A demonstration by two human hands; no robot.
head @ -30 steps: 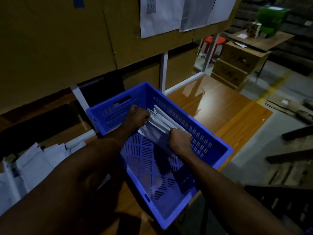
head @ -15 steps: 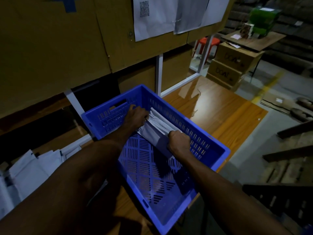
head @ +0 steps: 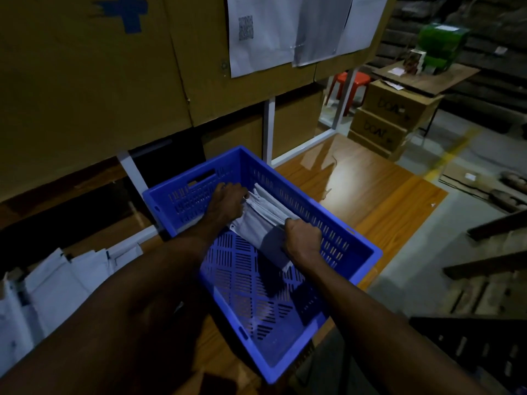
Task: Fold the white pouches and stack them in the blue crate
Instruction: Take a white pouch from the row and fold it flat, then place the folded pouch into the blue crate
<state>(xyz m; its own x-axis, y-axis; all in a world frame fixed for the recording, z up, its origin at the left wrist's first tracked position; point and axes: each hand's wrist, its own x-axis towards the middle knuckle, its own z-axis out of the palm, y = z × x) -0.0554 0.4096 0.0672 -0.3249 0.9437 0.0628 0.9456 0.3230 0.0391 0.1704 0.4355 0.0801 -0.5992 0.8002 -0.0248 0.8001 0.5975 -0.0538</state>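
A blue slotted crate (head: 359, 258) stands on the wooden table, and both my hands are inside it. Several folded white pouches (head: 261, 218) stand on edge against the crate's far right wall. My left hand (head: 226, 202) grips the far end of that stack with curled fingers. My right hand (head: 302, 238) grips the near end, fist-like, knuckles up. The nearest pouch leans out toward the crate floor. A heap of unfolded white pouches (head: 57, 283) lies on the table at the left, partly behind my left forearm.
Large cardboard boxes (head: 85, 81) fill the shelf right behind the crate, with papers (head: 262, 38) taped on them. Bare wooden tabletop (head: 370, 189) lies right of the crate, then its edge and the floor. Stacked cartons (head: 390, 118) and a red stool (head: 349, 84) stand beyond.
Both hands have stayed on the pouch stack and drawn it tighter against the crate wall; the fanned pouch tops have closed up. The view has shifted slightly.
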